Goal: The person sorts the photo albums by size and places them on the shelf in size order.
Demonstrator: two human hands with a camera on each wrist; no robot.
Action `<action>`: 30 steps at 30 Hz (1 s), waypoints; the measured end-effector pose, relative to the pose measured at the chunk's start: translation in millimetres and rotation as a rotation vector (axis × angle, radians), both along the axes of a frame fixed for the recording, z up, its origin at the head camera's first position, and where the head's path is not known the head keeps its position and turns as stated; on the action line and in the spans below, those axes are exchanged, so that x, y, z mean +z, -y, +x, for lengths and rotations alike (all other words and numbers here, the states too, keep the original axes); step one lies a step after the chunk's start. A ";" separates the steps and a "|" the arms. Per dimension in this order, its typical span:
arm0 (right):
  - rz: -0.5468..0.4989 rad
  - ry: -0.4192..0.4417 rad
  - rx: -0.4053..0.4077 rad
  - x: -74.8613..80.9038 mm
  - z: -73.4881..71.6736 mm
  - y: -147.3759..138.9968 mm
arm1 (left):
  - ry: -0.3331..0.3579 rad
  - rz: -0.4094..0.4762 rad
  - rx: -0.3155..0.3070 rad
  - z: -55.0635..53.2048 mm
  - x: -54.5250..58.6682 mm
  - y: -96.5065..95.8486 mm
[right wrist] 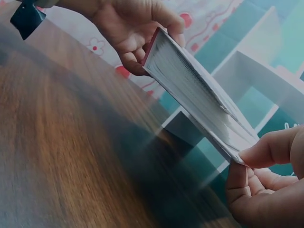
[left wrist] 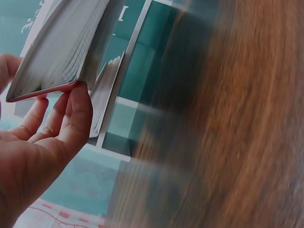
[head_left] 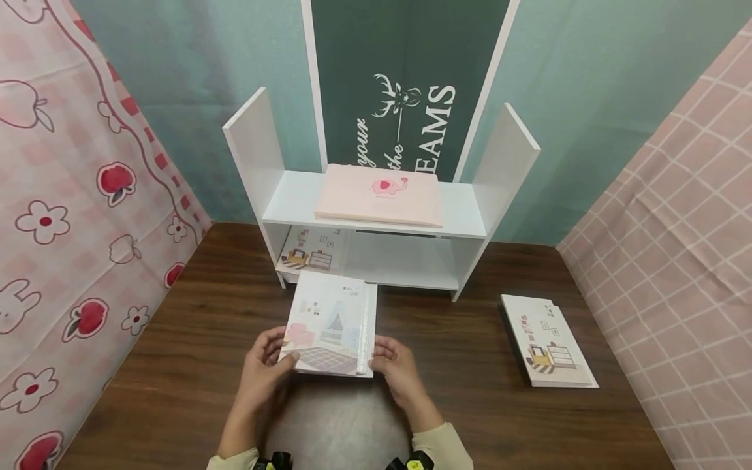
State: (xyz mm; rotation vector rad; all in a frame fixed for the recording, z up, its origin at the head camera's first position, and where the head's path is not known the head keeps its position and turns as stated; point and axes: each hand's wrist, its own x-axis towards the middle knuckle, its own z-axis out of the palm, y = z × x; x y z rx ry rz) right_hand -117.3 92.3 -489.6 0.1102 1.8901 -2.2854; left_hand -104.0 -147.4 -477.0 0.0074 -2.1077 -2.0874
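Both hands hold a notebook (head_left: 326, 320) above the table, in front of a white shelf (head_left: 399, 261). Its pale cover carries a pastel room drawing, and a strip of the lower cover shows past the pages on the right. My left hand (head_left: 267, 362) grips the lower left edge, thumb on top and fingers beneath. On the other side, my right hand (head_left: 399, 372) pinches the lower right corner. From the right wrist view the page block (right wrist: 190, 90) appears edge-on, tilted, with the front cover slightly lifted near the right thumb (right wrist: 270, 147).
A notebook with a yellow chair drawing (head_left: 311, 251) lies in the shelf's lower left part. On the upper board rests a pink elephant book (head_left: 382, 196). More notebooks (head_left: 555, 343) are stacked on the table (head_left: 470, 405) at right. Upright white side panels (head_left: 505, 170) flank the shelf.
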 end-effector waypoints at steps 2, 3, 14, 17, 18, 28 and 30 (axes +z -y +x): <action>0.005 0.007 -0.005 0.8 -0.1 -2.8 | -0.008 0.008 -0.005 -0.6 0.5 -2.9; 0.007 0.009 -0.009 1.1 -0.3 -4.3 | -0.010 0.011 -0.006 -0.8 1.1 -4.4; -0.042 0.024 -0.071 2.9 -3.9 -19.6 | -0.033 0.045 -0.023 -11.8 7.0 -21.7; -0.053 0.025 -0.084 4.1 -4.0 -23.4 | -0.032 0.070 -0.029 -14.1 6.5 -25.9; -0.055 0.024 -0.088 4.6 -4.1 -24.7 | -0.030 0.079 -0.031 -14.9 6.2 -27.2; -0.100 0.040 -0.169 7.5 -8.1 -33.2 | -0.008 0.105 -0.022 -25.4 4.6 -39.6; -0.113 0.038 -0.181 7.6 -9.2 -34.3 | -0.008 0.106 -0.016 -28.1 4.5 -42.1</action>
